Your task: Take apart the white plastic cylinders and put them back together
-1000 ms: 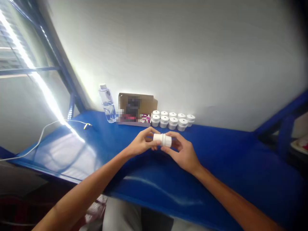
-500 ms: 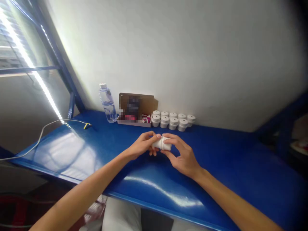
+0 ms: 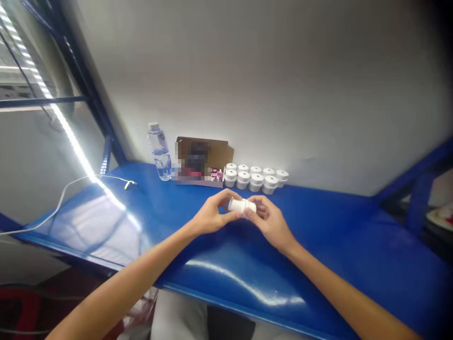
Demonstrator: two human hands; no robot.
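Note:
Between my hands, above the blue table (image 3: 336,236), a white plastic cylinder (image 3: 238,205) lies on its side. It has a raised ring around its middle and a flared rim at the left end. My left hand (image 3: 215,212) is closed around its left part, thumb along the lower side. The right end sits in the grip of my right hand (image 3: 272,219), thumb in front and fingers curled behind. Several similar white cylinders (image 3: 256,182) stand upright in two rows behind my hands, each with a small dark mark on top.
Left of the rows is an open cardboard box (image 3: 222,151) with small items, partly blurred. A clear water bottle (image 3: 162,158) stands beside it against the wall. A white cable (image 3: 63,193) crosses the table's left end. Blue metal frames (image 3: 417,165) rise at both sides.
The cylinder has turned in my hands and shifted slightly right, showing its flared left end. My left thumb has moved to its lower side, and my right thumb now presses its front.

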